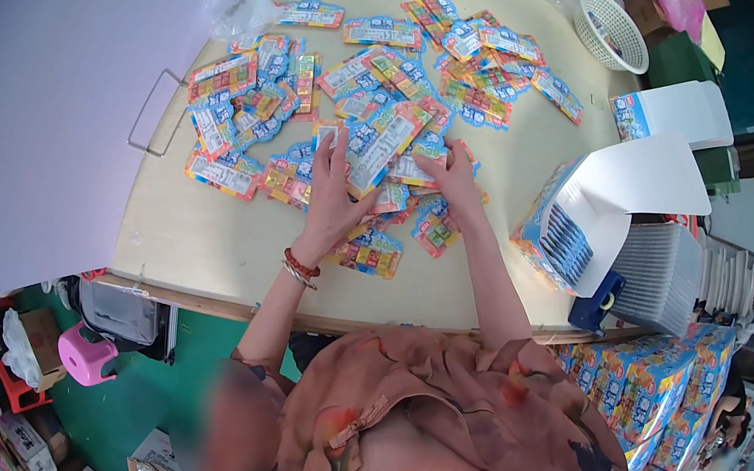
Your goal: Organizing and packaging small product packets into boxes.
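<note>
Many flat colourful blister cards [394, 87] lie scattered over a pale wooden table [192, 234]. My left hand [332, 193] rests palm down with spread fingers on a stack of these cards [378, 143] near the table's middle. My right hand [453, 170] presses on the right side of the same stack, fingers curled at its edge. More cards [370, 254] lie just below my wrists. Beads and a bangle sit on my left wrist [299, 268].
An open display box [558, 238] holding upright cards stands at the right table edge. A white mesh basket [610, 30] sits far right. A large lilac board [40, 130] covers the left. Printed cartons [652, 380] stack lower right; a pink stool [85, 352] stands on the green floor.
</note>
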{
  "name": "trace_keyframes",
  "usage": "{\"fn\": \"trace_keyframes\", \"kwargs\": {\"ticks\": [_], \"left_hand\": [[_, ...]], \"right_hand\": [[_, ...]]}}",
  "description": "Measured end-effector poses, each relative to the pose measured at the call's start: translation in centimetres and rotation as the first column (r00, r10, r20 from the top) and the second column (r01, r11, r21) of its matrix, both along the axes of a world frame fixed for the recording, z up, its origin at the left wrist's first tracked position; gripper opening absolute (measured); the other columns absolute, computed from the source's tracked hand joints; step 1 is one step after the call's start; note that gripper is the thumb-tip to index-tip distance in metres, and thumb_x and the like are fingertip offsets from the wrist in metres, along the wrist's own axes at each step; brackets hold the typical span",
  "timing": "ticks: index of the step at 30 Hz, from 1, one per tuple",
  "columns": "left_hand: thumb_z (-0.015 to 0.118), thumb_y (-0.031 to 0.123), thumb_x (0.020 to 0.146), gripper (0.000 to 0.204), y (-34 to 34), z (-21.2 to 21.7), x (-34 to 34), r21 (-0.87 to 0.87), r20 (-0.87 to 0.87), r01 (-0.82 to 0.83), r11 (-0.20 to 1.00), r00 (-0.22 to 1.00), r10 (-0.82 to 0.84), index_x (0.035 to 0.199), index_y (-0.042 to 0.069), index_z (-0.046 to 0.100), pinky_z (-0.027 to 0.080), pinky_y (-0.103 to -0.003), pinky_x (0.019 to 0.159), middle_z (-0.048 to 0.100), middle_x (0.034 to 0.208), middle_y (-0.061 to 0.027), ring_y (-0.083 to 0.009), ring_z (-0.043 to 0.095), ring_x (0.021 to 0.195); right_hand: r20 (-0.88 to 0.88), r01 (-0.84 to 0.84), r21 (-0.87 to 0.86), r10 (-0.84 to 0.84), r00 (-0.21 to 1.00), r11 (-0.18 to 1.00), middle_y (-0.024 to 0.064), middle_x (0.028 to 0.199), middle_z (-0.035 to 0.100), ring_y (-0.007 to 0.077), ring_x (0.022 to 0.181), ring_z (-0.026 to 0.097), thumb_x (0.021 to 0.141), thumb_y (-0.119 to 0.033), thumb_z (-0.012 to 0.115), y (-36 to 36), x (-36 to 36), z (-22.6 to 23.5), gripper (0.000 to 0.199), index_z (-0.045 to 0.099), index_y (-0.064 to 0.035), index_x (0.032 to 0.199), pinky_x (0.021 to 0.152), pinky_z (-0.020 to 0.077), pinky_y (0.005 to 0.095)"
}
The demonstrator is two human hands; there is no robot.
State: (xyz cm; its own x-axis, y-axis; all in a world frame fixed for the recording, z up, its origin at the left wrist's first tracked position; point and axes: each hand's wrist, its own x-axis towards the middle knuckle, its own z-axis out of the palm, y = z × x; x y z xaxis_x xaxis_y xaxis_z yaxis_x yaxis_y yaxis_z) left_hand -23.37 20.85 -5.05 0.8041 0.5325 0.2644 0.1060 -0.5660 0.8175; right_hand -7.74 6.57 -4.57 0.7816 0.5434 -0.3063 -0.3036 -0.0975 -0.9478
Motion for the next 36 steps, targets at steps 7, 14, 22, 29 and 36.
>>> {"fn": "trace_keyframes", "kwargs": {"ticks": [7, 14, 22, 29, 36], "left_hand": [[0.078, 0.022, 0.074, 0.096, 0.8, -0.5, -1.1, -0.394, 0.109, -0.118, 0.911, 0.979, 0.174, 0.148, 0.007, 0.019, 0.04, -0.038, 0.101, 0.037, 0.141, -0.0185, -0.0262, 0.044, 0.123], [0.047, 0.031, 0.098, 0.046, 2.7, 0.0, -2.6, -0.803, 0.077, -0.152, 0.576, 0.932, 0.354, 0.134, 0.002, 0.048, 0.042, -0.026, 0.088, 0.059, 0.11, -0.0041, -0.0109, 0.053, 0.102], [0.051, 0.031, 0.098, 0.043, 4.3, -1.6, -3.1, -0.778, 0.123, -0.089, 0.622, 0.949, 0.29, 0.129, 0.0, 0.05, 0.045, -0.02, 0.068, 0.056, 0.092, -0.0008, -0.0049, 0.051, 0.078], [0.054, 0.033, 0.096, 0.049, 3.4, -0.6, -4.4, -0.739, 0.099, -0.242, 0.629, 0.884, 0.456, 0.132, 0.0, 0.046, 0.044, -0.021, 0.062, 0.051, 0.081, 0.0007, -0.0048, 0.048, 0.073], [0.053, 0.032, 0.097, 0.048, 2.2, 0.1, -4.0, -0.751, 0.103, -0.309, 0.584, 0.819, 0.565, 0.13, -0.001, 0.046, 0.041, -0.021, 0.06, 0.052, 0.081, 0.0004, -0.005, 0.047, 0.072]], "right_hand": [[0.69, 0.189, -0.583, 0.359, 0.628, 0.79, 0.019, 0.117, 0.05, 0.0344, 0.107, 0.052, 0.078, -0.038, 0.071, -0.9, -0.9, 1.9, 0.063, 0.047, -0.0027, 0.125, 0.087, 0.0439, 0.045], [0.596, -0.039, -0.425, 0.312, 0.74, 0.904, 0.0185, 0.106, 0.057, 0.0339, 0.1, 0.055, 0.073, -0.03, 0.076, -0.5, -0.9, 0.8, 0.055, 0.052, -0.0008, 0.113, 0.084, 0.0444, 0.0406], [0.594, 0.017, -0.436, 0.274, 0.757, 0.9, 0.014, 0.087, 0.059, 0.0264, 0.082, 0.057, 0.074, -0.022, 0.076, -1.6, -0.6, 2.8, 0.039, 0.051, -0.0006, 0.094, 0.073, 0.0454, 0.0375], [0.625, 0.112, -0.086, -0.034, 0.78, 0.99, 0.0053, 0.085, 0.059, 0.0115, 0.073, 0.055, 0.085, -0.006, 0.065, -2.3, -0.5, 6.3, 0.015, 0.054, -0.0027, 0.095, 0.06, 0.046, 0.0251], [0.544, 0.081, 0.11, -0.128, 0.829, 0.991, 0.0005, 0.09, 0.06, 0.0042, 0.075, 0.052, 0.088, -0.004, 0.062, -0.4, -1.0, 3.8, 0.011, 0.058, 0.0002, 0.098, 0.061, 0.0441, 0.0214]]}}
